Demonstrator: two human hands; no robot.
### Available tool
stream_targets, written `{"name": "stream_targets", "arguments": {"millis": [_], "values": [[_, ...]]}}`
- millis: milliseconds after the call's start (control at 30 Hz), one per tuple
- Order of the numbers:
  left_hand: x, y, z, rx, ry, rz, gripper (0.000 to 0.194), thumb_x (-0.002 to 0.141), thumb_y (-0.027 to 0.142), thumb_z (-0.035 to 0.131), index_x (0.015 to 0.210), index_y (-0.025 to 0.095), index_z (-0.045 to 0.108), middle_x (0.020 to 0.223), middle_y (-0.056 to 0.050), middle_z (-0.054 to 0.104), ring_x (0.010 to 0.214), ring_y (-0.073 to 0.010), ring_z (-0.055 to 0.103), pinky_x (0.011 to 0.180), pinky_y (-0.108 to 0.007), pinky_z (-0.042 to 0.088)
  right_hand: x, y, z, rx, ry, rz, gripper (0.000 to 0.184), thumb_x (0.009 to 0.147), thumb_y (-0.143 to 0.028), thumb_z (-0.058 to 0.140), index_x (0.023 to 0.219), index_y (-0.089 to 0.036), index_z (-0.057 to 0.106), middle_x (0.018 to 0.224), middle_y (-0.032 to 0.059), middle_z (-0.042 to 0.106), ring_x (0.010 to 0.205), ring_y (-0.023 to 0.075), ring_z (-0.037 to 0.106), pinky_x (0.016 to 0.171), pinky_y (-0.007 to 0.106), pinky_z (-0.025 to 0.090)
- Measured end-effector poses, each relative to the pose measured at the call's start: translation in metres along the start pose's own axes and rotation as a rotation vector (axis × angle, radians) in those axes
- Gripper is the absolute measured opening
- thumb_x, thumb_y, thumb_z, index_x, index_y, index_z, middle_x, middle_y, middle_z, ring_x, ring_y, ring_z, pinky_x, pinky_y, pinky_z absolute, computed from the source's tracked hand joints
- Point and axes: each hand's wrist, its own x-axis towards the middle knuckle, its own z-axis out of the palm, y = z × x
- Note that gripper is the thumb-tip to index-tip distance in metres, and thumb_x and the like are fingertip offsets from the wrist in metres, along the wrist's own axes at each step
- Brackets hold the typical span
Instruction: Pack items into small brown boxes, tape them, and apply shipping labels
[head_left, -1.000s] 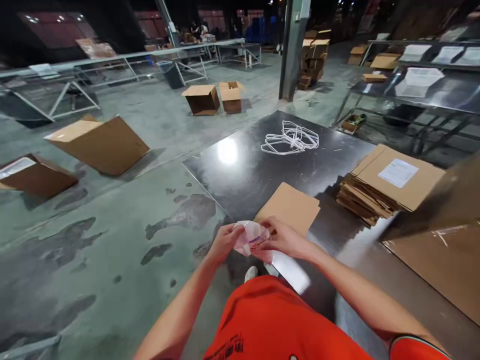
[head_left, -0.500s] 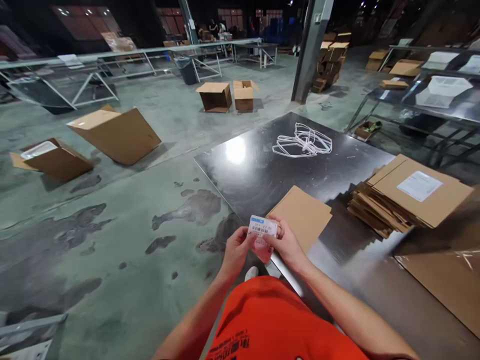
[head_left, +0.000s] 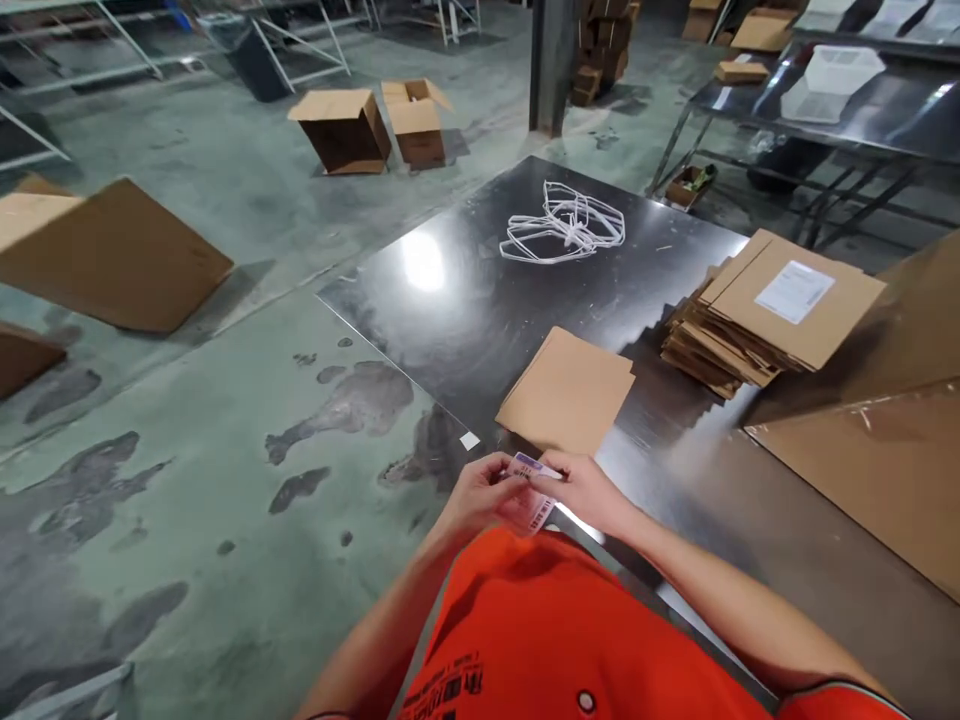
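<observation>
Printed slip (head_left: 538, 512): between left hand (head_left: 480, 492) and right hand (head_left: 591, 490), by worktop (head_left: 469, 335) near edge | Grip: narrow, both pinching slip | Step, judged: two-handed handling; next move calls for fingertip control | Beyond: brown sheets (head_left: 571, 390); right, cardboard stack (head_left: 840, 315); far, white strapping (head_left: 571, 232)

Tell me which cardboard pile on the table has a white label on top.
The taller stack, farther right; the low pile nearer the right hand has a plain brown top.

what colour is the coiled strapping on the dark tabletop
The coiled strapping is white, seen best in the head view against the dark tabletop.
</observation>
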Motion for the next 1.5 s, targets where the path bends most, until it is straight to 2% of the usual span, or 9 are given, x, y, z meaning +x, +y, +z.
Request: {"name": "stream_targets", "arguments": {"millis": [167,400,500,600,933,1067,1267,1400,1500], "values": [[0.025,-0.010,0.010,0.127,0.037,-0.054,0.040,0.065,0.049,0.073,0.057,0.018,0.049,0.055,0.005,0.044,0.055,-0.0096,0.039,0.052,-0.023,0.031,-0.012,0.009,-0.008,-0.306,0.138,-0.051,0.026,0.093,-0.041,0.054,0.076,-0.022,0.058,0.073,-0.0006,0.059,0.067,0.0158,0.052,0.061,0.029,0.034],[0.052,-0.035,-0.006,0.086,-0.106,-0.197,0.036,0.056,0.043,0.080,0.069,0.016,0.061,0.061,0.003,0.056,0.054,-0.0126,0.051,0.048,-0.024,0.037,0.032,0.023,-0.077,-0.489,0.361,-0.052,0.028,0.093,-0.035,0.049,0.073,-0.020,0.059,0.069,0.0010,0.062,0.066,0.0160,0.055,0.065,0.029,0.038],[0.057,-0.044,-0.020,0.062,-0.080,-0.265,0.040,0.054,0.044,0.081,0.074,0.014,0.064,0.062,0.000,0.060,0.053,-0.0147,0.056,0.048,-0.026,0.045,0.069,0.031,-0.116,-0.605,0.435,-0.012,0.019,0.088,-0.035,0.058,0.094,-0.017,0.062,0.093,0.0059,0.067,0.087,0.0202,0.060,0.078,0.032,0.042],[0.062,-0.049,-0.026,0.031,-0.049,-0.314,0.043,0.055,0.047,0.079,0.076,0.014,0.062,0.063,-0.001,0.062,0.050,-0.0177,0.060,0.047,-0.031,0.050,0.093,0.037,-0.131,-0.717,0.396,0.039,0.039,0.085,-0.040,0.065,0.115,-0.015,0.058,0.115,0.0126,0.063,0.103,0.0250,0.059,0.085,0.036,0.042],[0.065,-0.062,-0.024,-0.016,-0.046,-0.371,0.047,0.055,0.052,0.080,0.076,0.013,0.065,0.062,-0.002,0.065,0.051,-0.0171,0.060,0.047,-0.028,0.049,0.106,0.045,-0.117,-0.935,0.319,0.158,0.061,0.086,-0.053,0.066,0.130,-0.014,0.053,0.122,0.0184,0.059,0.114,0.0337,0.056,0.092,0.042,0.043],[0.050,-0.076,-0.036,0.013,-0.050,-0.391,0.048,0.055,0.055,0.078,0.076,0.014,0.067,0.060,-0.002,0.064,0.051,-0.0175,0.058,0.045,-0.028,0.045,0.104,0.045,-0.109,-1.033,0.447,0.262,0.079,0.081,-0.057,0.069,0.144,-0.017,0.043,0.130,0.0238,0.056,0.118,0.0401,0.053,0.094,0.052,0.043],[0.011,-0.082,-0.078,0.041,0.049,-0.279,0.037,0.064,0.052,0.077,0.071,0.017,0.069,0.061,-0.001,0.066,0.054,-0.0180,0.060,0.054,-0.029,0.048,0.114,0.057,-0.054,-0.918,0.573,-0.002,0.058,0.099,-0.034,0.039,0.151,-0.008,0.034,0.152,0.0232,0.041,0.143,0.0341,0.032,0.115,0.056,0.027],[0.045,-0.053,-0.076,0.066,0.111,-0.024,0.038,0.078,0.054,0.066,0.093,0.019,0.072,0.083,-0.005,0.073,0.072,-0.0248,0.070,0.071,-0.037,0.056,0.128,0.065,-0.035,-0.904,0.621,0.037,0.068,0.097,-0.042,0.046,0.151,-0.002,0.032,0.159,0.0293,0.022,0.149,0.0418,0.016,0.117,0.066,0.010],[0.086,-0.037,-0.053,0.203,0.085,0.172,0.029,0.080,0.044,0.065,0.093,0.020,0.074,0.115,-0.011,0.072,0.115,-0.0299,0.063,0.099,-0.039,0.049,0.121,0.064,-0.041,-0.910,0.444,-0.103,0.061,0.091,-0.033,0.056,0.146,-0.009,0.044,0.159,0.0232,0.030,0.150,0.0399,0.018,0.120,0.062,0.008]]}}
